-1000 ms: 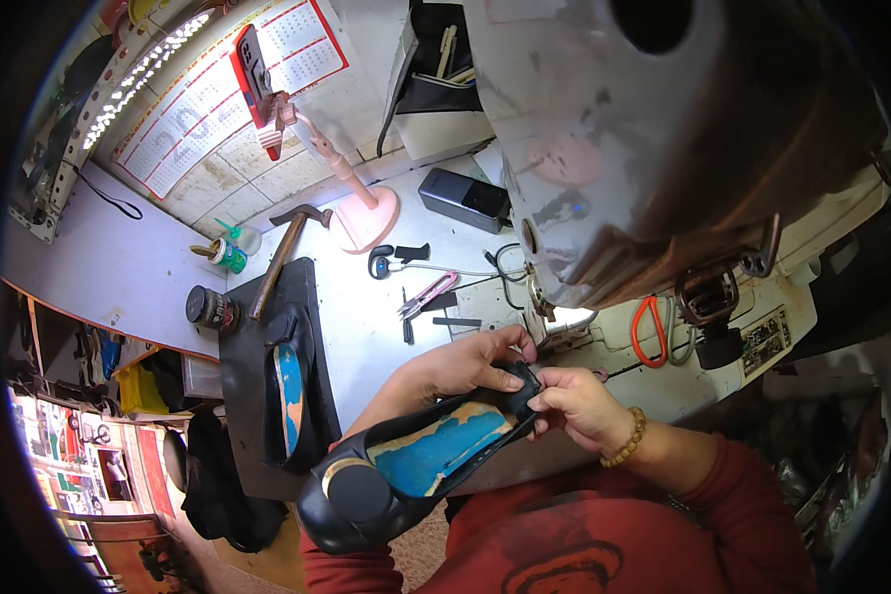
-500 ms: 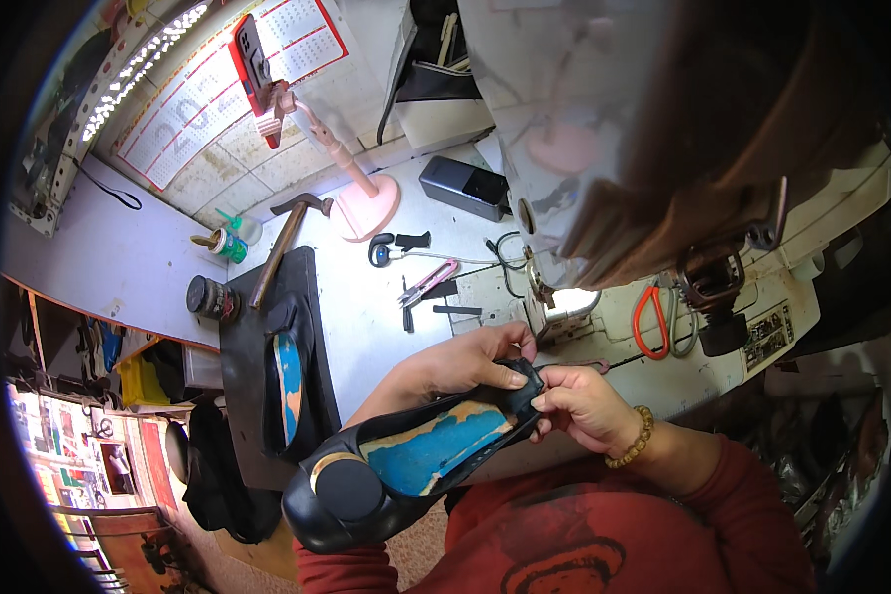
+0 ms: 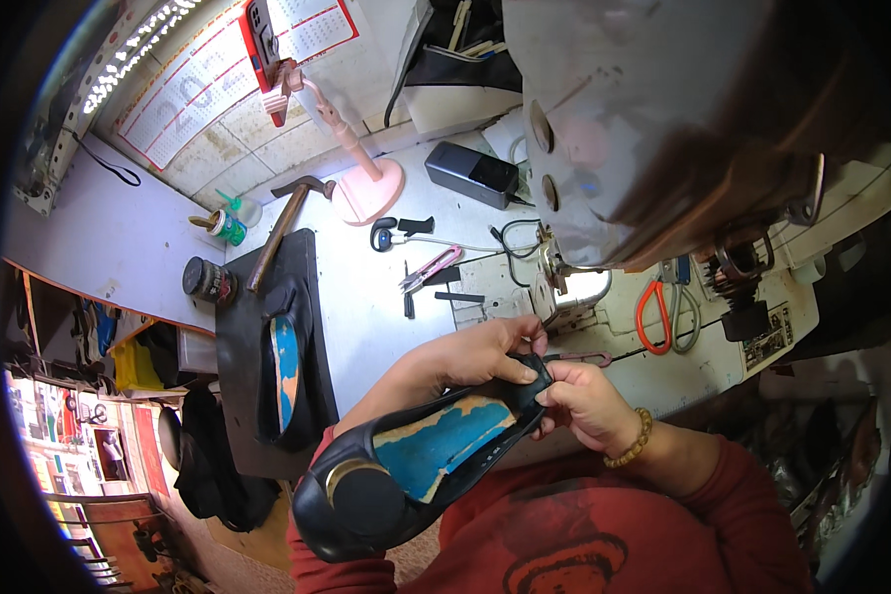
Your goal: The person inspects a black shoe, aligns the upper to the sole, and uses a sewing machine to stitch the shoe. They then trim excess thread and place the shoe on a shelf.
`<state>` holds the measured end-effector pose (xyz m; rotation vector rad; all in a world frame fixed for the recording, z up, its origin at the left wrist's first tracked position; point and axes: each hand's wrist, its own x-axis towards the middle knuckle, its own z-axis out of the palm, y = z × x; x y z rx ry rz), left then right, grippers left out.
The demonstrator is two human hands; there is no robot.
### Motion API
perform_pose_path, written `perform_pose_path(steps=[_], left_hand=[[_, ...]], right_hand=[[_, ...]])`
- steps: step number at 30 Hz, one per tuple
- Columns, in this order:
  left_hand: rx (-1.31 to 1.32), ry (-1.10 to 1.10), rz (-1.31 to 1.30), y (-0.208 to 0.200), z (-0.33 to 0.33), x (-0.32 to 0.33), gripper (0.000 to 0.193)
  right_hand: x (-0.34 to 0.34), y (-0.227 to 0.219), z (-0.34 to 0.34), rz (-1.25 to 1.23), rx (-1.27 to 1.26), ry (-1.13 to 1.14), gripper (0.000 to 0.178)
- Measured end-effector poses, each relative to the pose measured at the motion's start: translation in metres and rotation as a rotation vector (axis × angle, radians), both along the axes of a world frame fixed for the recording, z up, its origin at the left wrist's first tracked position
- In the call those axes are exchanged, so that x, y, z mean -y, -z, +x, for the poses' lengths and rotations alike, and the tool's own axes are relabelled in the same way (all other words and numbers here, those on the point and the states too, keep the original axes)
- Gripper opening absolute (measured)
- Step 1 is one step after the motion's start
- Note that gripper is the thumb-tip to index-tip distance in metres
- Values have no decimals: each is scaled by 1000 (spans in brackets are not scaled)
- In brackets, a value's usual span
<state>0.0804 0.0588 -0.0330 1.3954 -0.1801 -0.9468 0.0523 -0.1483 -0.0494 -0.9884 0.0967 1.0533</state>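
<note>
Black shoe [image 3: 416,457] held up by its heel end [image 3: 525,394], near the bench [image 3: 361,322].
Left hand [image 3: 493,354] and right hand [image 3: 582,398] pinch it, nearly closed, though the exact grip is partly hidden. The insole [image 3: 460,434] is patchy blue with ragged tan edges; a round black disc [image 3: 368,502] with a gold-coloured rim sits on the toe.

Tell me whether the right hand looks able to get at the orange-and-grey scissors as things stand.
Probably yes: the scissors lie ahead and to the right of the right hand, with nothing visible between. It would likely have to release the black shoe it is pinching.
</note>
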Motion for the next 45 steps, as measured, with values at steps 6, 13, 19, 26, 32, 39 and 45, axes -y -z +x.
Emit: perform_pose_path(steps=[6, 13, 19, 26, 32, 39, 45], left_hand=[[-17, 0, 5, -3, -3, -1, 30], [-3, 4, -31, 1, -3, -2, 29], [101, 41, 63, 1, -1, -2, 31], [134, 76, 109, 4, -1, 1, 33], [110, 124, 137, 6, -5, 0, 31], [177, 171, 216, 2, -5, -1, 33], [168, 152, 243, 1, -5, 1, 34]], right_hand=[[0, -1, -2, 6, -5, 4, 14], [0, 0, -4, 17, -24, 5, 15], [0, 0, -6, 35, -38, -4, 18], [0, -2, -11, -8, -86, -23, 20], [2, 3, -13, 21, -99, -66, 20], [-1, 1, -15, 20, -104, -68, 22], [-3, -2, -16, 3, -136, -18, 21]])
